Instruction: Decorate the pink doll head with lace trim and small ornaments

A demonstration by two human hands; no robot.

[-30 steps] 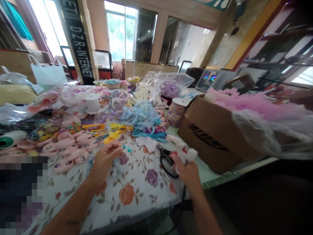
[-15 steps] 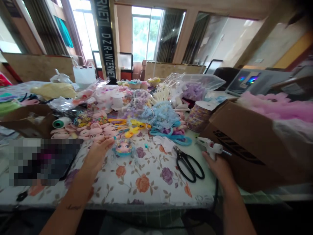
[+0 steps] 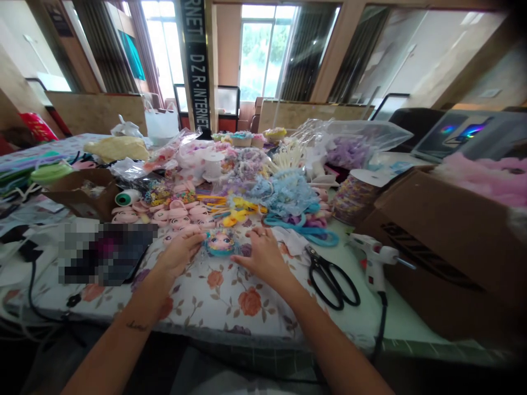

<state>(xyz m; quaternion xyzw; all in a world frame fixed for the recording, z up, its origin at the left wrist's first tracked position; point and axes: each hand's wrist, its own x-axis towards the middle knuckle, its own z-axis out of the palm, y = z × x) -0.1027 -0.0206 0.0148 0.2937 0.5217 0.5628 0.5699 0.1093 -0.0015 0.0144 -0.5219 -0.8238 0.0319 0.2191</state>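
With the small doll-faced piece (image 3: 219, 243) taken as the centre of the dial, the widest thing seen is the table, covered over most of its top by a white flowered cloth (image 3: 193, 307) printed with orange and purple blooms. At three o'clock, well apart, a brown cardboard box (image 3: 420, 241) is seen near the table's right edge, with pink fluffy material (image 3: 481, 170) shown at its top. At two o'clock a heap of pale blue frilly trim (image 3: 284, 192) is piled, and farther out, between two and three, a wound spool (image 3: 356, 200) is stood just beside the box. A white glue gun (image 3: 373, 255) is set at three o'clock, its nozzle pointed toward the box. Black-handled scissors (image 3: 318, 259) are laid at four o'clock, nearer in. The right hand (image 3: 265, 252) is held at three o'clock, close by the piece, its thumb and fingers spread apart with nothing clasped. The left hand (image 3: 181, 252) is placed at nine o'clock, its fingertips brought to the near side of the piece; whether anything is pinched there cannot be told. The doll-faced piece is found between the two hands, face upward, edged in teal. Yellow pieces (image 3: 236, 218) are scattered at one o'clock, and pink faced pieces (image 3: 180, 219) are clustered at ten.
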